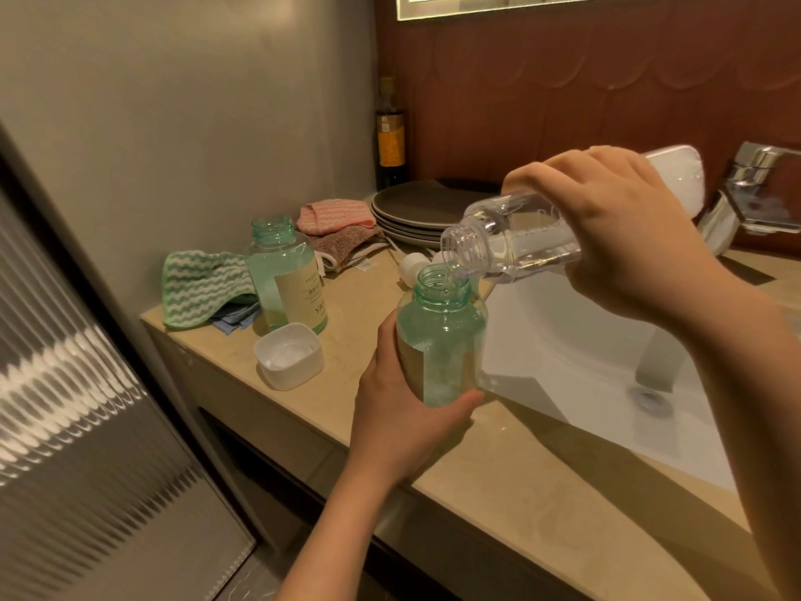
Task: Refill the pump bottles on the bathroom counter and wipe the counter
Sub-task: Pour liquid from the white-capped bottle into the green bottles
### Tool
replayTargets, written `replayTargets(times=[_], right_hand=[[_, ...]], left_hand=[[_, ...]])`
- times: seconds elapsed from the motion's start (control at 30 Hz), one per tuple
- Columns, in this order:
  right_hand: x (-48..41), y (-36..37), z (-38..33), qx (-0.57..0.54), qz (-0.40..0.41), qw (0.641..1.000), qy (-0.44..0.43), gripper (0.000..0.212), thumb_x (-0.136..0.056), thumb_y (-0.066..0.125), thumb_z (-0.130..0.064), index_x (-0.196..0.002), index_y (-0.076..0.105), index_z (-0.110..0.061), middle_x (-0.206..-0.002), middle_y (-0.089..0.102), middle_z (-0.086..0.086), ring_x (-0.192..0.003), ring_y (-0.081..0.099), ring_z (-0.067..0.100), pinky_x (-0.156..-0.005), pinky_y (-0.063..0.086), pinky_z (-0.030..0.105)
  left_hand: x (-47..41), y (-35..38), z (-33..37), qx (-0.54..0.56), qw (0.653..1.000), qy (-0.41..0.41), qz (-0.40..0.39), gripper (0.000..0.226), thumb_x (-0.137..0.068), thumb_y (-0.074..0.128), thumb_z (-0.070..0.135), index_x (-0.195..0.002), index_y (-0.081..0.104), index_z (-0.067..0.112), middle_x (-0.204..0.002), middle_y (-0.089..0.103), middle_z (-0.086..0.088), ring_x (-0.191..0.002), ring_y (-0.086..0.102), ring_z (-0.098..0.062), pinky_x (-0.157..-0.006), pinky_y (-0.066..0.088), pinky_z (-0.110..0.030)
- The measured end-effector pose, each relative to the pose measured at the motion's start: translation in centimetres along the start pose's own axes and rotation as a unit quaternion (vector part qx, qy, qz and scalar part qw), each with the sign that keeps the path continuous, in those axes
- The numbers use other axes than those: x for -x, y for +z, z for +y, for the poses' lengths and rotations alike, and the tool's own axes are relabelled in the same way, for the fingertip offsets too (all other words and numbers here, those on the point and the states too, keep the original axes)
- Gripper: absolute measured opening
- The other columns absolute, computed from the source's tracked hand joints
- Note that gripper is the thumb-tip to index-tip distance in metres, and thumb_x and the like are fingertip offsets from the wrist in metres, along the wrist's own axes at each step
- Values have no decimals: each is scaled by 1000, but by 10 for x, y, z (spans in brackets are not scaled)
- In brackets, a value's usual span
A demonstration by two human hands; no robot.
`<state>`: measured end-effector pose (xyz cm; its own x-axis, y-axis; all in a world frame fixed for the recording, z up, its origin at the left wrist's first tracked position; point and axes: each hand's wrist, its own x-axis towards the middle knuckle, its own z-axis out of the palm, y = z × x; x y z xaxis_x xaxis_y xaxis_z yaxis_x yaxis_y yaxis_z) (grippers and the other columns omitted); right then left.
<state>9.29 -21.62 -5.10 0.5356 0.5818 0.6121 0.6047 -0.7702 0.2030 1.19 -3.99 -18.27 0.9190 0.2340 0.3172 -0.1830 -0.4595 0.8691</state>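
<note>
Bathroom table (498,470) beside sink (585,362).
I see left hand (398,422) gripping green bottle (440,340), right hand (615,236) gripping clear bottle (507,240) tilted above.

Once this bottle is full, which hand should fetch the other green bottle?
Left, probably. The left hand, holding the green bottle, is on the side of the other green bottle, open on the counter. The right hand grips the tilted clear bottle and would have to cross over.

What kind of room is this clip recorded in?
Most likely a bathroom: a white sink set into a beige counter, with a chrome tap and a lit mirror edge above. The stacked plates are unusual for one.
</note>
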Motion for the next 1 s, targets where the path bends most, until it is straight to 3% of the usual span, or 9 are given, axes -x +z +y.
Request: replayTargets(times=[1.0], right_hand=[[1,-1,0,13,11,1000,-1,74,-61,59,18,-126,49,-16,-113,56,13,-103,47,35,-92,36,44]], left_hand=[[0,0,2,6,1000,-8,0,99,-44,74,62,-131,28,46,-125,52,20,-115,51,-7,-95,49,-41]])
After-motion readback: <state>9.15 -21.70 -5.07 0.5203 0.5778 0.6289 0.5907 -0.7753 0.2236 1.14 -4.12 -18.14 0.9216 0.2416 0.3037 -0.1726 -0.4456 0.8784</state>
